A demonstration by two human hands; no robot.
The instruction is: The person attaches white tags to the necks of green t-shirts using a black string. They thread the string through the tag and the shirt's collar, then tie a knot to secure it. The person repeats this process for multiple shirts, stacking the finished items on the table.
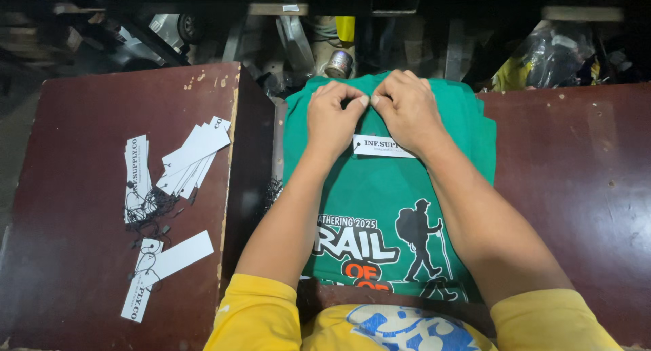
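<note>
Both hands curl knuckles-up at the green shirt [386, 188] collar, 12 o'clock. Left hand [332, 117] and right hand [405, 107] fingers pinch together there; white tag [382, 146] lies just below. Spare tags [180, 164] on bench [81, 256], 9 o'clock.

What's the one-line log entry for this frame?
left hand: pinching at shirt collar | right hand: same | green shirt: flat | white tag: on shirt

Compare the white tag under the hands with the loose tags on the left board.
The single tag lies on the green shirt, between the left hand and right hand; the loose tags lie scattered on the brown board, untouched. All are white paper strips.
</note>
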